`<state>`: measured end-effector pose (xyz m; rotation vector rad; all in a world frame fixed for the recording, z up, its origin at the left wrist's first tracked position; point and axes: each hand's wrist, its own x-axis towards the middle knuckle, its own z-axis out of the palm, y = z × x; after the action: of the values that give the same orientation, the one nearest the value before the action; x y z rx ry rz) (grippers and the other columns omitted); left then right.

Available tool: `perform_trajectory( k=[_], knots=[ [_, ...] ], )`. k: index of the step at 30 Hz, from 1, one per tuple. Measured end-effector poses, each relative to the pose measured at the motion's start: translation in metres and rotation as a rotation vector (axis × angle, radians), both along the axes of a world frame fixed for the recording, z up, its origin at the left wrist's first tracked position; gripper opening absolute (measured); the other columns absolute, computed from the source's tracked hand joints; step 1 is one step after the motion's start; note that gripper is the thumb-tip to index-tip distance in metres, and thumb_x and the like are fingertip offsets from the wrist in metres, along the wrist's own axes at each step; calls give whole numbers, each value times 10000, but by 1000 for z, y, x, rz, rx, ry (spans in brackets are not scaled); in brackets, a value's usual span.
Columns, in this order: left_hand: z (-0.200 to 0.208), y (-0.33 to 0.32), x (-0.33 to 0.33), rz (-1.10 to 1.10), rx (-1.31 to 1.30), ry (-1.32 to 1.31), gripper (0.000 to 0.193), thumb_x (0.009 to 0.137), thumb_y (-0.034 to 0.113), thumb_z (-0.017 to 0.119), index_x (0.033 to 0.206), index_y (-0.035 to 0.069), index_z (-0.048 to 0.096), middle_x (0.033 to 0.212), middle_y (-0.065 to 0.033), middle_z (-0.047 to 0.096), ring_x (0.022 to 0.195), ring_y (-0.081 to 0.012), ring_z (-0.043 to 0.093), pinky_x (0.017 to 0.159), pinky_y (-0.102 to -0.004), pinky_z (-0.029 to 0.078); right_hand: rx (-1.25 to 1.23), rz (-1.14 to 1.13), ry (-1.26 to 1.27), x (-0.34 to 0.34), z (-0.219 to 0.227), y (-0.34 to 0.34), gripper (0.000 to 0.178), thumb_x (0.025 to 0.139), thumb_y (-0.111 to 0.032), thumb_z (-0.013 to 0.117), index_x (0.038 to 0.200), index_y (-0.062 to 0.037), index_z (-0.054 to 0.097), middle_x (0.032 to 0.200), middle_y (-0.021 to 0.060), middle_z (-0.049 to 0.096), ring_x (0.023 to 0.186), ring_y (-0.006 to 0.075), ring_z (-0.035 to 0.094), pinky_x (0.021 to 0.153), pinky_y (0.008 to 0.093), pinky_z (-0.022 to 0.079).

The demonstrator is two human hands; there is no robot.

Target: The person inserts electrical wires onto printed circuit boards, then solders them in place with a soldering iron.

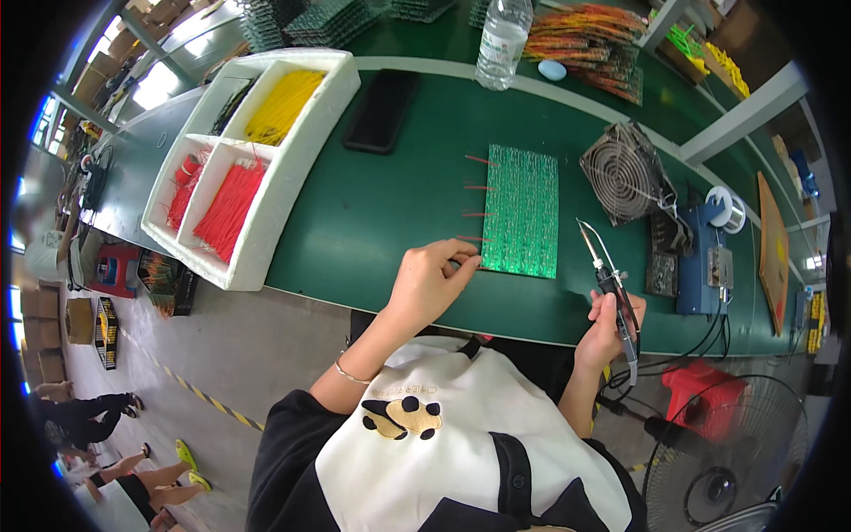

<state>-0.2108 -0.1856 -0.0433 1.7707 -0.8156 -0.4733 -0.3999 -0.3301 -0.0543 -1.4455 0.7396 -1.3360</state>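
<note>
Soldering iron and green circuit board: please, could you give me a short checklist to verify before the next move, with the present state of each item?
1. Iron held: ok. The right hand is closed around the soldering iron.
2. Iron tip away from the board: ok. It points upward, to the right of the green circuit board, not touching it.
3. Board lying on the table: ok.
4. Red wires at the board's left edge: at least four show; whether they are fixed, cannot tell.
5. Left hand pressing the board: cannot tell. Its fingers are at the lower left corner.
6. Tip hot: cannot tell.
</note>
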Motion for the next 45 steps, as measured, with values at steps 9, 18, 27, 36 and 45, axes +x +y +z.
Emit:
perform_trajectory(
  k=[9,18,27,36,45],
  knots=[
    [1,-3,2,-4,161,-150,149,778,147,631,807,10,682,721,-115,669,656,-231,667,587,-302,513,67,54,-9,4,-4,0,129,879,-125,564,851,-49,464,640,10,434,539,65,384,662,260,465],
    [2,-9,-9,25,194,-240,157,790,203,622,738,61,664,631,-70,648,556,-251,621,543,-349,490,85,-24,-28,2,0,3,141,893,-101,538,807,-32,451,611,8,399,539,65,368,698,269,479],
    [0,-3,-16,31,188,-324,168,796,204,617,702,65,622,569,-68,605,517,-260,593,496,-364,459,46,-51,-18,5,4,7,170,892,-95,540,774,-29,438,600,7,367,530,66,356,697,264,477],
    [56,54,14,-75,374,-545,278,775,348,647,785,72,615,671,-48,640,576,-257,613,513,-366,476,4,-50,30,2,-4,-1,158,898,-105,530,790,-30,441,611,5,372,531,67,349,635,231,439],
    [109,106,338,577,503,-989,155,759,186,551,818,98,663,749,-143,650,720,-321,635,659,-419,498,-72,-156,205,-7,8,1,231,845,-180,622,836,29,525,643,102,526,582,177,489,541,281,398]
  ],
)
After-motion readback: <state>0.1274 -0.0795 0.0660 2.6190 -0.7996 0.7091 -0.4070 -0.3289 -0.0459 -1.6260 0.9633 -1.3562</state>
